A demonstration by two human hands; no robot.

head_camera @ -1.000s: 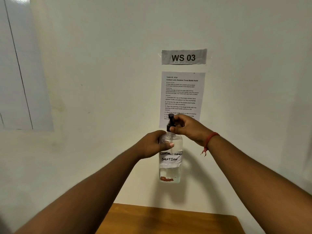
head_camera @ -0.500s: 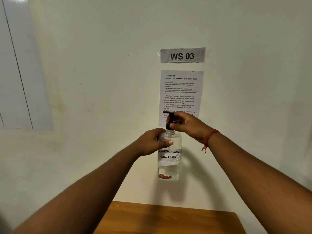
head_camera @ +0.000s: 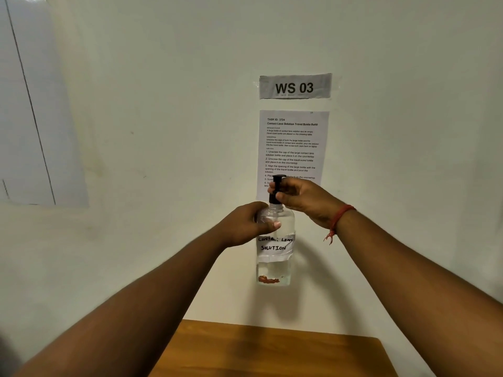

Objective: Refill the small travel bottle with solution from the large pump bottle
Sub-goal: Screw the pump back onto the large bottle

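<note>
I hold the large clear pump bottle [head_camera: 275, 263] upright in the air in front of the wall. It carries a white handwritten label reading "contact lens solution" and some clear liquid at the bottom. My left hand [head_camera: 249, 223] grips its shoulder from the left. My right hand [head_camera: 302, 198] pinches the black pump cap [head_camera: 275, 187] at the neck, from the right. The small travel bottle is not in view.
A wooden table [head_camera: 272, 352] lies below the bottle, only its far end visible. On the white wall behind hang a "WS 03" sign [head_camera: 295, 86] and a printed instruction sheet [head_camera: 292, 144]. A pale panel [head_camera: 30, 104] covers the wall at the left.
The pump head has turned between the frames while my right hand stays on the cap. The bottle and my left hand keep about the same place.
</note>
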